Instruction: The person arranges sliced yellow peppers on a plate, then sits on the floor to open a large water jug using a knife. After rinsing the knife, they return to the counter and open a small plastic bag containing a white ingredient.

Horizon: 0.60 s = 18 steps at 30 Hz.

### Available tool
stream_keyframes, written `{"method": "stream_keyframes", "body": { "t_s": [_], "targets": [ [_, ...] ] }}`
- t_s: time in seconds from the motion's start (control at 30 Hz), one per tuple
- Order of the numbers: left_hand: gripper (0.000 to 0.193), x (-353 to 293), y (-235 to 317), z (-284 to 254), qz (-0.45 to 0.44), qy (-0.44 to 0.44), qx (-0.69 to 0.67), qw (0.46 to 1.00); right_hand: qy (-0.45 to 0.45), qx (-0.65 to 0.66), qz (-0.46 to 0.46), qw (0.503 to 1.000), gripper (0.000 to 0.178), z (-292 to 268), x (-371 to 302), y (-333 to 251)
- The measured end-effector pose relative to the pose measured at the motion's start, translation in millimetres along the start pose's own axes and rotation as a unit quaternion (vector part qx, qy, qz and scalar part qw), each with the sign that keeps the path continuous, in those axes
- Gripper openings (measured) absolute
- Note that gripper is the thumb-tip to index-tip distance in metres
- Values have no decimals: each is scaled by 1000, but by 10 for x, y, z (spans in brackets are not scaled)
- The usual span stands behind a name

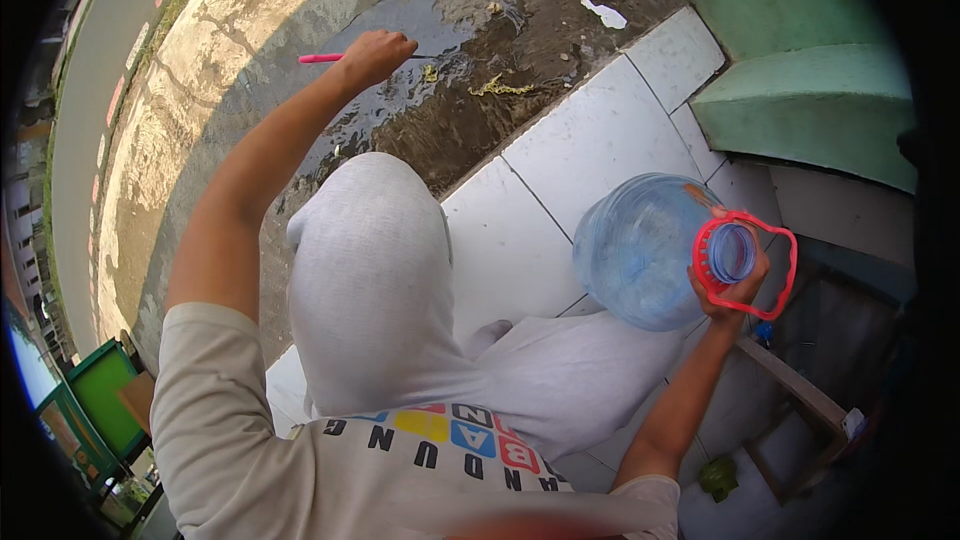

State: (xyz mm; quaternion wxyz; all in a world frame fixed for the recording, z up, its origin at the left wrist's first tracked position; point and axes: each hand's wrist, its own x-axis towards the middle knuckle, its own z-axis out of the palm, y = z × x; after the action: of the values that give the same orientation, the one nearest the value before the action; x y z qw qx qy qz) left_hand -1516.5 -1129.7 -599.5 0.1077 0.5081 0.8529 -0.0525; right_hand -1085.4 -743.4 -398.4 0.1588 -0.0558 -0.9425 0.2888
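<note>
My left hand [376, 56] is closed around a pink-handled tool [320, 58], held out over wet ground. The handle sticks out to the left of the fist, and a thin dark end shows on the right; its kind cannot be made out. With my right hand [750, 285] I grip the neck of a large clear blue water jug [635, 245], fingers wrapped behind it. A red carrying handle [785, 270] with a ring sits around the neck. The jug's mouth is uncapped and tilts toward me. It rests against my right leg above the white tiles.
White floor tiles [590, 145] end at a step beside wet, dirty concrete [460, 115]. Yellow scraps [500, 88] and a white scrap [603, 12] lie there. A green ledge [810, 110] stands at the right. Below it are a wooden frame [795, 385] and a crumpled green thing [718, 478].
</note>
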Motion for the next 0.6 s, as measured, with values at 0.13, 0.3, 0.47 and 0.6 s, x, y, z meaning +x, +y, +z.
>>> {"method": "stream_keyframes", "body": {
  "t_s": [0.13,0.3,0.47,0.6],
  "targets": [
    [4,78,13,-223,60,41,53,996,36,11,40,998,69,-60,-232,-15],
    [7,174,35,-616,75,-11,148,986,53,23,41,997,70,-41,-309,-42],
    [4,245,40,-1062,80,43,181,979,80,31,55,995,69,-33,-355,-65],
    [5,327,35,-1306,81,52,154,983,108,53,79,990,68,-48,-438,-8]
  ]
}}
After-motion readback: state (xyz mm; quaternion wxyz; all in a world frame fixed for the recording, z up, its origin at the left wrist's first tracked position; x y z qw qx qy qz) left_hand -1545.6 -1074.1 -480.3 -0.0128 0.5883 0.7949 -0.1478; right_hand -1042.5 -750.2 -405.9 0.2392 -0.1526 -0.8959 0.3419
